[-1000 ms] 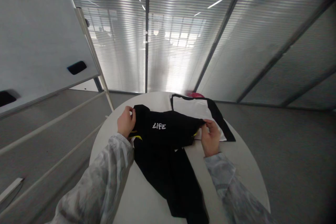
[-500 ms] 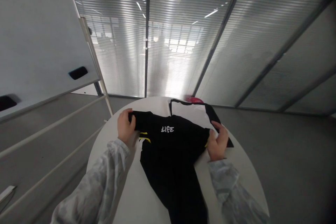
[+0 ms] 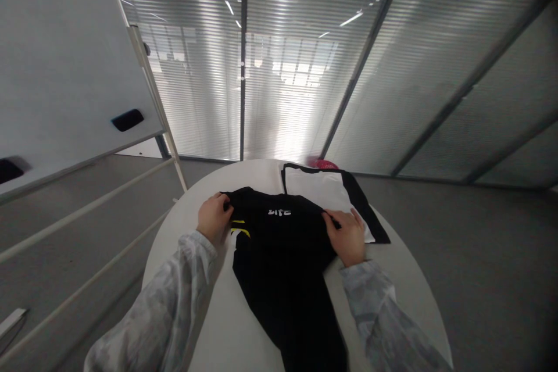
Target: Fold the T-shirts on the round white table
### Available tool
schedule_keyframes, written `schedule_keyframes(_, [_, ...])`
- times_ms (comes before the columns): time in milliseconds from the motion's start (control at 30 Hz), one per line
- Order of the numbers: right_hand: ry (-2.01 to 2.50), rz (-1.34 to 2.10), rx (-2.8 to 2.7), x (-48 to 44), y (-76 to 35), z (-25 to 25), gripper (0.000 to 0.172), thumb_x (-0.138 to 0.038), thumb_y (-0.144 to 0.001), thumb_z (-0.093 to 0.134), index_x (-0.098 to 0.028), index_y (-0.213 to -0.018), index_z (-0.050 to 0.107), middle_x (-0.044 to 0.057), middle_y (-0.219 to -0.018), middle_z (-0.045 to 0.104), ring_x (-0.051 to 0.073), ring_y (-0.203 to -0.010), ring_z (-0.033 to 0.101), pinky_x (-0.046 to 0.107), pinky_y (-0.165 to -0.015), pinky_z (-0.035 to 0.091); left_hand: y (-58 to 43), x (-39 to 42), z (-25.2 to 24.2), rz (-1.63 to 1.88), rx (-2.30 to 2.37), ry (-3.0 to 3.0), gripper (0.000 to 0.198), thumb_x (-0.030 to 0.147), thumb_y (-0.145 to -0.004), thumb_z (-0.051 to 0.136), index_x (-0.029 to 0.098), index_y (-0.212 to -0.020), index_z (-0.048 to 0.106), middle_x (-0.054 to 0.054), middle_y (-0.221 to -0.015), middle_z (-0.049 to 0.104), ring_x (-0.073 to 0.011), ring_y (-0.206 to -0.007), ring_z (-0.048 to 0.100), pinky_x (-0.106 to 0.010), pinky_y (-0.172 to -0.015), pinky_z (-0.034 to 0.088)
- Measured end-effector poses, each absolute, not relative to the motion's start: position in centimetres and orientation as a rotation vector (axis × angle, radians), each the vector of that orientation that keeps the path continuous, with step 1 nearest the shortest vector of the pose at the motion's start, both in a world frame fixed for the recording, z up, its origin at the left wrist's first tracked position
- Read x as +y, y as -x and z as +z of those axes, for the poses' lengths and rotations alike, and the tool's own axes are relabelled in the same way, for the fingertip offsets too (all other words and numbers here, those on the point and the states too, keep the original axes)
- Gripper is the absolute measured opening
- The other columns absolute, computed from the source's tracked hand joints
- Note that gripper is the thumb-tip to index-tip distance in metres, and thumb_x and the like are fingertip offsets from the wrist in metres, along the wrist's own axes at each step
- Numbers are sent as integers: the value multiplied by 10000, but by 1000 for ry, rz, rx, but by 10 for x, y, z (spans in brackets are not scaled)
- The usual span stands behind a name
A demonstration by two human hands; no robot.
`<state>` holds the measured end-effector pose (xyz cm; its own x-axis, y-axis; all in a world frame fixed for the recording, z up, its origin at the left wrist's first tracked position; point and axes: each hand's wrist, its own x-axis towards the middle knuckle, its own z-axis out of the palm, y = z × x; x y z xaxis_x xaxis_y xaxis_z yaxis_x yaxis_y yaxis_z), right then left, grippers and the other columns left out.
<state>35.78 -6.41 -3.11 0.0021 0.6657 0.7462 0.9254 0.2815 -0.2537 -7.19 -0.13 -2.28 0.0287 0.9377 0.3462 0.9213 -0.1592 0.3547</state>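
Note:
A black garment [image 3: 283, 267] with white lettering near its far edge and yellow-and-white trim at its left side lies on the round white table [image 3: 218, 325]. Its long lower part runs toward me and out of the bottom of the view. My left hand [image 3: 214, 216] is closed on its far left corner, fingers and thumb pinching the cloth. On the other side, my right hand [image 3: 347, 235] pinches the far right edge. Behind the garment and partly under my right hand lies a flat white-and-black cloth item [image 3: 316, 183], whose kind I cannot tell.
A red object [image 3: 325, 164] shows at the table's far edge. To the left stands a whiteboard [image 3: 74, 58] with dark erasers on it and a pale metal frame [image 3: 108, 195]. Glass partitions with blinds [image 3: 283, 104] rise beyond the table.
My right hand has shifted left along the garment's edge and its grip looks different. The far edge has bunched slightly, tilting the lettering. My left hand has moved a little right and down.

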Motion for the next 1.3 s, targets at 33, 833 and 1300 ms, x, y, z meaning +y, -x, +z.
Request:
schedule_keyframes(33, [1458, -381, -1680, -63, -363, -31, 324, -450, -1088, 593, -232, -1057, 831, 64, -973, 860, 259, -857, 771, 568, -1223, 438, 72, -2, -21, 823, 2036, -2213, 148, 296, -982, 649, 253, -1079, 752, -71, -1153, 763, -269, -1025, 727, -365, -830, 506])
schedule_keyframes(833, [1535, -559, -1856, -68, -351, -33, 475, -431, -1040, 626, -196, -1451, 667, 166, -1378, 773, 365, -1224, 729, 675, -1309, 297, 84, 3, -22, 873, 2217, -2098, 382, 464, -951, 713, 208, -1233, 745, -182, -1226, 775, -396, -1175, 698, -499, -1013, 523])
schedule_keyframes(1300, [1508, -525, -1736, -63, -366, -34, 173, -336, -1008, 609, -247, -1060, 747, 60, -1018, 815, 290, -964, 744, 563, -1231, 413, 85, 5, -19, 956, 2192, -2067, 199, 395, -999, 608, 267, -1063, 746, -57, -922, 814, -283, -887, 756, -397, -839, 483])
